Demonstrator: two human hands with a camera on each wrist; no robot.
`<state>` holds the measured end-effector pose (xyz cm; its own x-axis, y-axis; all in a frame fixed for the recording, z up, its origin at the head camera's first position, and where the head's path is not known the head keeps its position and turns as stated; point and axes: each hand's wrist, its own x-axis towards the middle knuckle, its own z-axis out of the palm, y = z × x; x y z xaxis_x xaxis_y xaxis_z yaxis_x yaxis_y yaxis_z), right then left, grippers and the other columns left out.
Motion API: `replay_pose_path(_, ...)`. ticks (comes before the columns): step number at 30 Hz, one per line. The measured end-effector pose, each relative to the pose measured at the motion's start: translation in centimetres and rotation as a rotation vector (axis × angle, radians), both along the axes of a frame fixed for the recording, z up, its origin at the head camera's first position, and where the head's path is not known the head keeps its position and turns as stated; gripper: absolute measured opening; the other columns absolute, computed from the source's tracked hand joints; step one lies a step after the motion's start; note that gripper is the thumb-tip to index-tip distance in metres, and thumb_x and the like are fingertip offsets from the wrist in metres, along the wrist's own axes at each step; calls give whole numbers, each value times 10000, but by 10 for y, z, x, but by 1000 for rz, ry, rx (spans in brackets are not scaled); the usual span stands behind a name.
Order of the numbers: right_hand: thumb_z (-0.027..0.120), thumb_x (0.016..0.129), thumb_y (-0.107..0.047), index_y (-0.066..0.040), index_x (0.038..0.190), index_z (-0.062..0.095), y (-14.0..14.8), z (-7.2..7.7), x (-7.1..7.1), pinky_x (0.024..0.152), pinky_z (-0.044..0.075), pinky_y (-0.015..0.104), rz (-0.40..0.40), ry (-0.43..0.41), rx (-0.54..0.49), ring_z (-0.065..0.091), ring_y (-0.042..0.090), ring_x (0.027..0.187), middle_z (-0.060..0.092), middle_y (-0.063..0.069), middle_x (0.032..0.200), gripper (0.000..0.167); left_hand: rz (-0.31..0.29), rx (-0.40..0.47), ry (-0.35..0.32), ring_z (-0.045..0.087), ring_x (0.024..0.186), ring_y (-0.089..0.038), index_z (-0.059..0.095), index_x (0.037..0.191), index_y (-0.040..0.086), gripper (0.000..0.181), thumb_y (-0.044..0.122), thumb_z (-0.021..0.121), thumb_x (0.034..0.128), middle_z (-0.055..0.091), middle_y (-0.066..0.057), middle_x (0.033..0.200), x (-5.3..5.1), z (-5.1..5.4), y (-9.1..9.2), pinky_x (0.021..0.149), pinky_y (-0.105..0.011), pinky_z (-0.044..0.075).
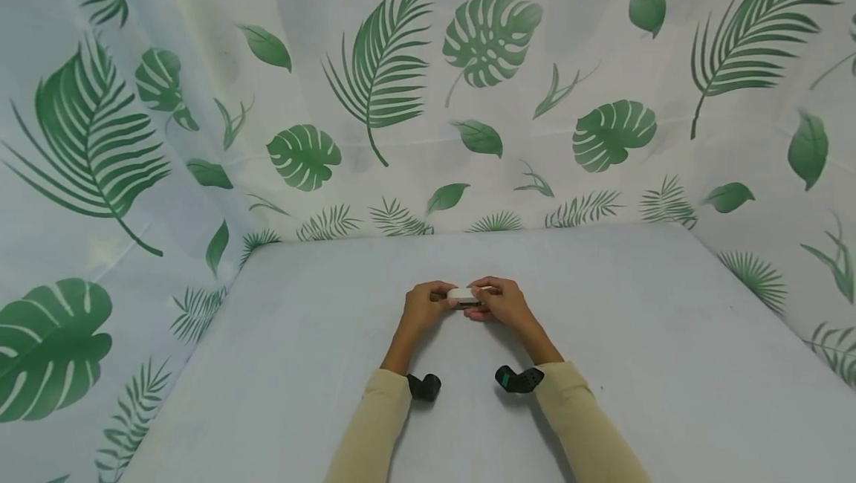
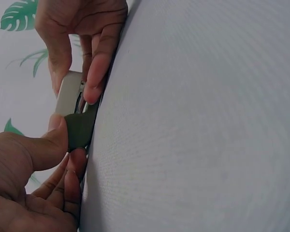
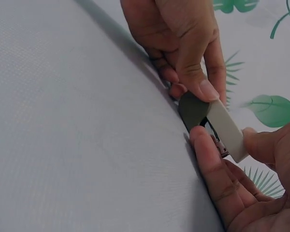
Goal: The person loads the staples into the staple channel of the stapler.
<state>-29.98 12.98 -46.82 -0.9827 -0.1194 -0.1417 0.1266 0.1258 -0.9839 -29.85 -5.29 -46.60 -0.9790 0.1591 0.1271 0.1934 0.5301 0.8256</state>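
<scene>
A small stapler (image 1: 461, 294) with an off-white top and a dark green end is held just over the table between both hands. My left hand (image 1: 423, 308) pinches the dark green end, its thumb along the side in the left wrist view. My right hand (image 1: 506, 305) grips the other end: in the right wrist view its thumb presses the tip of the off-white top (image 3: 228, 129), and its index finger lies along the lower side. Between top and base a gap shows a metal part (image 3: 221, 146). The fingers hide some of the base.
A pale grey-white cloth-covered table (image 1: 301, 364) spreads around the hands. Behind it and at both sides hang white curtains (image 1: 414, 171) with green leaf prints. Both wrists carry black camera mounts (image 1: 520, 380) beside cream sleeves (image 1: 371, 423).
</scene>
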Motion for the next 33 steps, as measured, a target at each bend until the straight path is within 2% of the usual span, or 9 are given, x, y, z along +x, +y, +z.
replay_pose_path(4, 562, 1001, -137, 53, 1242, 596, -1, -2, -1, 675, 581, 284, -7, 3, -1, 743, 196, 742, 655, 269, 1116, 308, 9, -4, -3, 699, 902, -247, 744, 1076, 87, 228, 179, 749, 868, 749, -84, 1036, -1, 0, -1, 788, -359, 526)
replay_pose_path(12, 578, 996, -312, 21, 1252, 582, -3, -8, 1, 664, 566, 234, -32, -7, 72, 733, 121, 743, 671, 223, 1104, 420, 5, -24, -34, 686, 947, -250, 733, 1122, 100, 273, 232, 736, 883, 736, -83, 1097, -3, -3, -2, 803, -376, 524)
replay_pose_path(23, 576, 995, -322, 28, 1233, 588, 0, -11, 3, 676, 572, 248, -51, 21, 80, 728, 121, 725, 670, 226, 1096, 423, -10, 6, -45, 665, 867, -186, 740, 1108, 126, 263, 254, 742, 878, 736, -72, 1065, -4, -5, -1, 743, -327, 506)
replay_pose_path(27, 574, 992, -358, 21, 1248, 584, 0, -10, 2, 679, 573, 252, -61, 34, 76, 734, 139, 737, 670, 229, 1093, 457, -30, 14, -35, 689, 894, -224, 727, 1138, 107, 290, 242, 740, 881, 736, -97, 1073, -4, -2, -2, 776, -357, 524)
replay_pose_path(33, 541, 991, -432, 13, 1298, 553, 0, -3, 2, 681, 575, 263, -63, 30, 67, 745, 179, 768, 667, 244, 1113, 541, -53, 23, -65, 694, 1016, -277, 663, 1237, 84, 393, 243, 738, 886, 702, -145, 1152, -5, 3, -6, 870, -414, 529)
